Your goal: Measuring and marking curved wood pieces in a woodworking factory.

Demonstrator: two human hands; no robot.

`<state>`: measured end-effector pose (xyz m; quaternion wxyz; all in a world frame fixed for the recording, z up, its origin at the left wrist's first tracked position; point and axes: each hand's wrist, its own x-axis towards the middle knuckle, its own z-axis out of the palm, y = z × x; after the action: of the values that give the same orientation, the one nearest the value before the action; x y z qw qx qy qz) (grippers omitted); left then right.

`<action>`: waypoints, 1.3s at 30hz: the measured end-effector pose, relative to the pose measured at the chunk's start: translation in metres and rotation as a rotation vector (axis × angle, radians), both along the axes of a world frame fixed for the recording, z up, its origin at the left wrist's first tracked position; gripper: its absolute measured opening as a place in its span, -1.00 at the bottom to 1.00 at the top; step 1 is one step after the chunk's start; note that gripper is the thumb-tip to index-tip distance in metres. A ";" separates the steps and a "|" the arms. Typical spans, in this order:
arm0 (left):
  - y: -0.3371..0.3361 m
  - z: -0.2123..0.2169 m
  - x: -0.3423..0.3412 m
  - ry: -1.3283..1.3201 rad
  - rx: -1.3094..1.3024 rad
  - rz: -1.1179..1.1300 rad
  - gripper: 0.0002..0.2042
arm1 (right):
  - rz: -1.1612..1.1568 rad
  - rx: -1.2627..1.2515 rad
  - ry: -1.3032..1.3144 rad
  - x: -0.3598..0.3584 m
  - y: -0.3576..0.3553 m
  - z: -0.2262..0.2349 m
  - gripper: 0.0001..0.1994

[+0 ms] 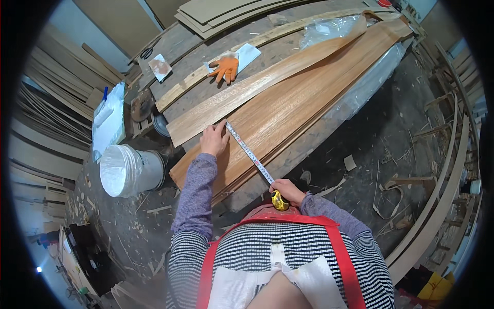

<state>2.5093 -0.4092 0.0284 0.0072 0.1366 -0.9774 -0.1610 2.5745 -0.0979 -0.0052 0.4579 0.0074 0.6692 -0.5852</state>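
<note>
A stack of long reddish-brown wood veneer sheets (267, 118) lies slantwise on the workbench. One narrower veneer strip (242, 91) lies along its far side, its far end curling up. The extended blade of a tape measure (248, 150) crosses the stack's width. My left hand (214, 140) rests on the veneer, fingers closed at the blade's far end beside the strip's edge. Close to my body, my right hand (289, 191) is wrapped round the yellow and black case (279, 201), just off the stack's near edge. Its palm side is hidden.
An orange work glove (225, 69) lies on paper beyond the strip. Scissors (147, 52) and boards (221, 15) are farther back. A white bucket (126, 172) stands at the left. Clear plastic film (360, 95) shows along the stack; wood scraps (350, 163) litter the floor.
</note>
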 end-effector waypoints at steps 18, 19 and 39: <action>0.008 0.007 0.005 0.022 -0.030 -0.003 -0.40 | -0.027 -0.049 -0.107 -0.001 0.002 -0.004 -0.76; 0.008 0.007 0.005 0.021 -0.032 -0.001 -0.40 | -0.025 -0.046 -0.103 -0.001 0.002 -0.004 -0.76; 0.009 0.006 0.006 0.037 -0.027 0.001 -0.40 | -0.009 -0.031 -0.126 -0.002 0.002 0.000 -0.78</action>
<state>2.5156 -0.4004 0.0347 0.0270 0.1340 -0.9791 -0.1503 2.5722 -0.0959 -0.0054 0.4967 0.0401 0.6298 -0.5959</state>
